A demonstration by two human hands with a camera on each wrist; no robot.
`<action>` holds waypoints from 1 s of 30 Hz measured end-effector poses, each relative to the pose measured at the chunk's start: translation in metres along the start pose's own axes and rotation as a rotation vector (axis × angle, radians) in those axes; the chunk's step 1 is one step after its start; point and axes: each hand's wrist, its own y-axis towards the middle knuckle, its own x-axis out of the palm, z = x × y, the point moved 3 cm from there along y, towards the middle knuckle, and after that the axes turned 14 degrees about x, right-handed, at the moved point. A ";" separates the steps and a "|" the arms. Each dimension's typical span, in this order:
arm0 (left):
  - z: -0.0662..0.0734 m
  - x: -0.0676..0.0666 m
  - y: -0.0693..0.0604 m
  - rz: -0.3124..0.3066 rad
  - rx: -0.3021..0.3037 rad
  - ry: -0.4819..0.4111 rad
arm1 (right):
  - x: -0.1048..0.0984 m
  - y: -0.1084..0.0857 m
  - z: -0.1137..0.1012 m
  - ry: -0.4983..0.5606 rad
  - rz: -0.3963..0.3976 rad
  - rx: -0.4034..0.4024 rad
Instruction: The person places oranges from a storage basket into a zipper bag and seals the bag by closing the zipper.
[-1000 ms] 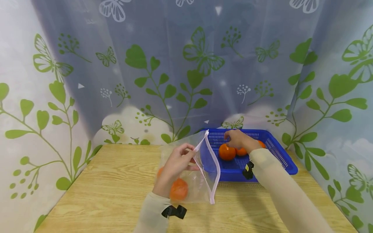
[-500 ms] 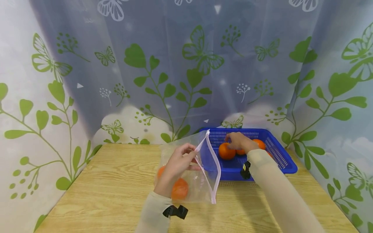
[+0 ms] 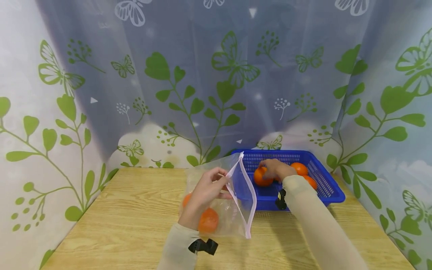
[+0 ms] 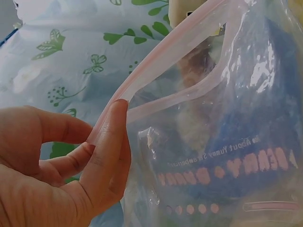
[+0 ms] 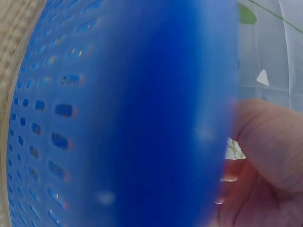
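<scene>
My left hand (image 3: 210,187) pinches the pink zip edge of a clear zip bag (image 3: 222,219), whose mouth gapes toward the right. Close up in the left wrist view, thumb and fingers of the left hand (image 4: 71,165) grip one rim of the bag (image 4: 222,123), which bears pink print. Inside the bag lie oranges, one in plain sight (image 3: 208,220) and another partly behind the wrist. Over in the blue basket (image 3: 325,176), my right hand (image 3: 278,169) has its fingers curled round an orange (image 3: 261,179). The basket wall hides most of the right hand (image 5: 265,161) in the right wrist view.
More oranges (image 3: 299,168) sit in the basket to the right of the hand, one partly behind the sleeve. The wooden table (image 3: 128,217) reaches back to a patterned curtain (image 3: 202,93). Black straps with cameras (image 3: 203,246) circle both wrists.
The right hand has shifted slightly down and nearer, its fingers now round the left orange. Oranges at the basket's right have come into fuller view. The left hand keeps its hold on the bag.
</scene>
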 end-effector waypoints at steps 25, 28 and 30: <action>0.001 0.000 -0.001 0.011 0.005 0.004 | 0.010 -0.002 0.001 -0.030 -0.072 0.021; 0.001 0.000 -0.002 0.017 0.004 0.000 | 0.010 0.000 0.002 -0.035 -0.065 0.010; 0.001 0.000 -0.002 0.016 0.005 -0.002 | 0.010 0.001 0.003 -0.040 -0.059 0.003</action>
